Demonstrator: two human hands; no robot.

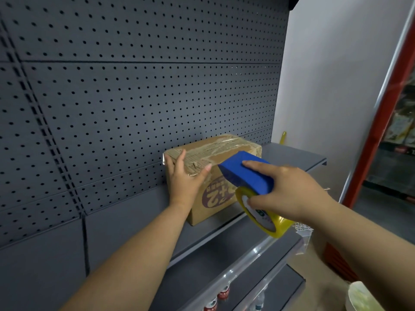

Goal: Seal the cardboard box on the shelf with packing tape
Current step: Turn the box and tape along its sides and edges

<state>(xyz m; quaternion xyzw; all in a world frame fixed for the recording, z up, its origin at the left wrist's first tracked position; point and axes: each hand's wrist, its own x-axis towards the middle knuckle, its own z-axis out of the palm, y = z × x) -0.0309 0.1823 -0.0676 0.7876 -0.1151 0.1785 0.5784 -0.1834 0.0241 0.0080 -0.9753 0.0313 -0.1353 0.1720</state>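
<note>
A brown cardboard box (226, 149) with a purple oval logo stands on the dark grey shelf (292, 154). Clear tape and torn paper run along its top. My left hand (185, 179) rests flat on the box's near left top corner, fingers spread over the edge. My right hand (285, 190) grips a blue tape dispenser (244, 175) carrying a roll of yellowish packing tape (265, 215). The dispenser's front end sits at the box's near top edge, to the right of my left hand.
A dark pegboard wall (134, 97) backs the shelf. A lower shelf (258, 281) holds bottles with red labels (223, 292). A yellow object (283, 138) pokes up behind the shelf's right end. A red-framed cabinet (386, 113) stands at the right.
</note>
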